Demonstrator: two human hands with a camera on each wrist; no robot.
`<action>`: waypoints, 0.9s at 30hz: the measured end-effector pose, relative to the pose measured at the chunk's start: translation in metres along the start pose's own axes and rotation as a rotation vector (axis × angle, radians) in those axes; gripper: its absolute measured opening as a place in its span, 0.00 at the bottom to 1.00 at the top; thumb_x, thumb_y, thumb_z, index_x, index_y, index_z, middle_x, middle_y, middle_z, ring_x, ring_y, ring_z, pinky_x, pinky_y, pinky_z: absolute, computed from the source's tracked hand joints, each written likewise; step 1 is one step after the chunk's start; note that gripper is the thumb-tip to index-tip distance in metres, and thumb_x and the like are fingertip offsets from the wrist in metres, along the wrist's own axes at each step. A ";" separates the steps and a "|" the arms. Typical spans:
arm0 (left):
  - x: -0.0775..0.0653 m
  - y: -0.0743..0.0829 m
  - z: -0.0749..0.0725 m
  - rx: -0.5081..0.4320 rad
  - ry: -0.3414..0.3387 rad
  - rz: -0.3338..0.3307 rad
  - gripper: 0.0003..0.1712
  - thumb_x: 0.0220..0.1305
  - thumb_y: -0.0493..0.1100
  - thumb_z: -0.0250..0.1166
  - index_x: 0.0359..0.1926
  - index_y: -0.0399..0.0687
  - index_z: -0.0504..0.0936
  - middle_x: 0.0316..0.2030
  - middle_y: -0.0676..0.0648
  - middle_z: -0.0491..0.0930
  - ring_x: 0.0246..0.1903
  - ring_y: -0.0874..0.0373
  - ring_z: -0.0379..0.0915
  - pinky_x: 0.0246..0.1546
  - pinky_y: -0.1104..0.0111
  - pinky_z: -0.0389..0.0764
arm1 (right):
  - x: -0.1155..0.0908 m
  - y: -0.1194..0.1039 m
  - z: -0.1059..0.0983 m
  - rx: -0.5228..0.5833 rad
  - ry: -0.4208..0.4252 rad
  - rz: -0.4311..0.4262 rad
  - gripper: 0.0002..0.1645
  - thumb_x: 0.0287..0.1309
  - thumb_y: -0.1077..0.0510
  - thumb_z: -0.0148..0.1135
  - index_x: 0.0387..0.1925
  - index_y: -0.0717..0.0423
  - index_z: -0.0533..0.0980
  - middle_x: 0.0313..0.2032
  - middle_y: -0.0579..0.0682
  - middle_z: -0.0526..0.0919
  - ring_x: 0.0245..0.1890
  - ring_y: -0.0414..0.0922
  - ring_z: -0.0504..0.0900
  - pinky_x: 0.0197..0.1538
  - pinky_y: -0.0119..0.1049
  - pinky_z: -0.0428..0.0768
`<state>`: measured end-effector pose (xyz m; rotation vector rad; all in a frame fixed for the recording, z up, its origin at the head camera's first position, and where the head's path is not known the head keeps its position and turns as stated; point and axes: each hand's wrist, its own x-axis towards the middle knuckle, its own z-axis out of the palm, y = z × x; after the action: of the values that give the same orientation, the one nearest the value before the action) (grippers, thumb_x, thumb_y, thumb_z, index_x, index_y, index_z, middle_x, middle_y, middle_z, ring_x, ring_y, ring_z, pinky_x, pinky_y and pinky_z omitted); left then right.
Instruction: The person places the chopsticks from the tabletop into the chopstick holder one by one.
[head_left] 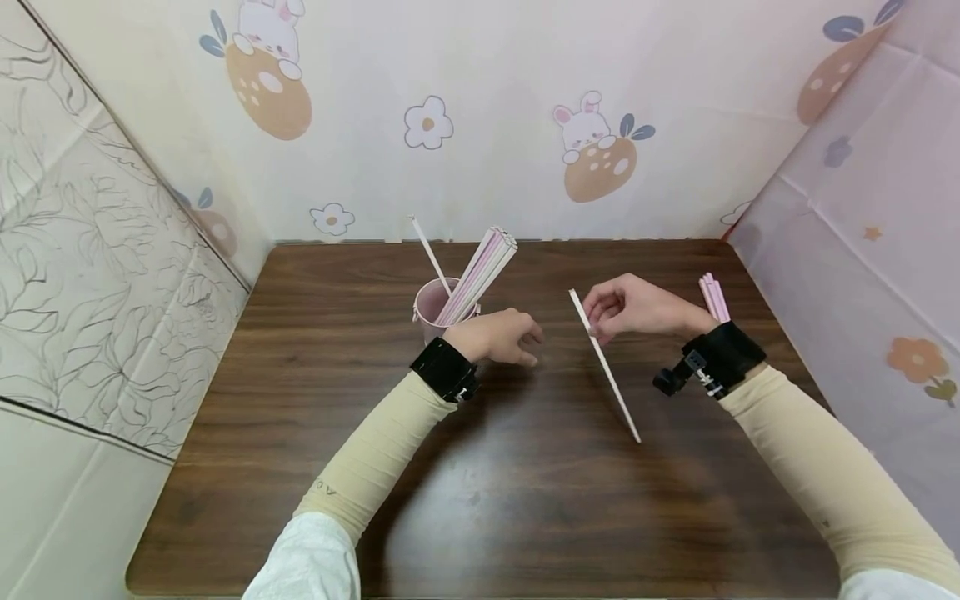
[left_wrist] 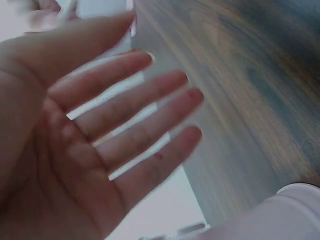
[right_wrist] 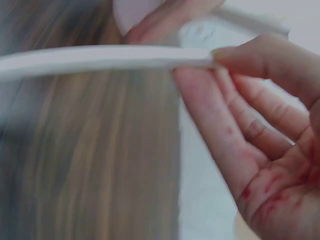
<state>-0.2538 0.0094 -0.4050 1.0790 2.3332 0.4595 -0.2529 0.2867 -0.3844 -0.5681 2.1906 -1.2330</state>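
Between thumb and index finger, my right hand (head_left: 630,308) pinches a thin white stick, perhaps a wrapped straw (head_left: 617,387). It slants over the right-middle of the table. In the right wrist view the white stick (right_wrist: 110,57) runs left from the fingertips (right_wrist: 195,82). My left hand (head_left: 498,335) hovers just right of a pink bucket (head_left: 429,302), holding nothing. Its fingers look extended and apart in the left wrist view, where the palm (left_wrist: 65,165) shows. Several white and pink sticks (head_left: 480,271) lean in the bucket, with one white stick (head_left: 431,254) leaning left.
A small bundle of pink sticks (head_left: 715,296) lies at the table's right side, partly behind my right wrist. The brown wooden table (head_left: 315,400) meets a patterned wall covering (head_left: 487,183) at the back. Black wrist straps (head_left: 723,358) sit on both arms.
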 end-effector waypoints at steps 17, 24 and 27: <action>-0.066 -0.012 -0.034 -0.501 0.209 0.273 0.10 0.64 0.42 0.74 0.44 0.43 0.90 0.38 0.49 0.92 0.41 0.64 0.88 0.49 0.70 0.86 | 0.040 -0.088 0.051 0.070 0.147 -0.417 0.10 0.55 0.69 0.75 0.39 0.61 0.82 0.35 0.50 0.88 0.33 0.45 0.90 0.42 0.35 0.89; -0.075 -0.019 -0.033 -0.426 0.287 0.295 0.05 0.66 0.38 0.72 0.38 0.41 0.92 0.32 0.46 0.92 0.34 0.56 0.88 0.43 0.72 0.86 | 0.052 -0.096 0.061 0.091 0.133 -0.450 0.11 0.55 0.69 0.75 0.39 0.60 0.82 0.35 0.51 0.89 0.32 0.46 0.89 0.42 0.35 0.89; -0.077 -0.021 -0.034 -0.405 0.285 0.273 0.06 0.66 0.39 0.71 0.37 0.40 0.92 0.32 0.46 0.92 0.34 0.51 0.89 0.43 0.73 0.86 | 0.052 -0.094 0.061 0.099 0.132 -0.445 0.12 0.56 0.69 0.74 0.42 0.61 0.82 0.37 0.53 0.89 0.35 0.43 0.89 0.44 0.35 0.89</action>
<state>-0.2447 -0.0664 -0.3642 1.1905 2.1875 1.2010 -0.2441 0.1709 -0.3418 -0.9966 2.1613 -1.6358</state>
